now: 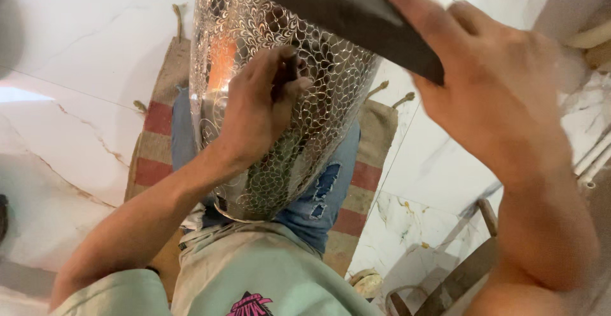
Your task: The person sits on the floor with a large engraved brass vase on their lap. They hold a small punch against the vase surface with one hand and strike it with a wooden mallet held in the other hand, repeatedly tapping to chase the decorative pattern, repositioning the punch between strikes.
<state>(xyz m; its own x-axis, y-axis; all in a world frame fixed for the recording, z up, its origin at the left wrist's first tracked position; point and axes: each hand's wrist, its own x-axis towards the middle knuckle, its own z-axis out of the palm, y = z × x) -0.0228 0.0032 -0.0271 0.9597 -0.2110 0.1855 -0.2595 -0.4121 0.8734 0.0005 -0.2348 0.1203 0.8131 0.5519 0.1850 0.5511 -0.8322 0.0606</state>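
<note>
While one large silver metal vessel, embossed all over with a fine leaf-and-scale pattern, rests across the person's lap, two bare hands work on it. Furthest left lies the white marble floor, and on it one woven jute mat with red stripes, reaching under the person's legs in torn blue jeans. The left hand lies against the vessel's patterned side, its fingers curled tight around one small dark tool whose tip meets the metal; how the tool is shaped I cannot tell. Above and to the right, the right hand grips one flat dark bar, fingers laid along its top and thumb beneath, the bar slanting over the vessel's upper part. A pale green shirt fills the bottom edge, bearing one pink and black printed emblem low at the centre. At the lower right, on the floor, stand some rusty metal pieces, partly cut off by the frame.
</note>
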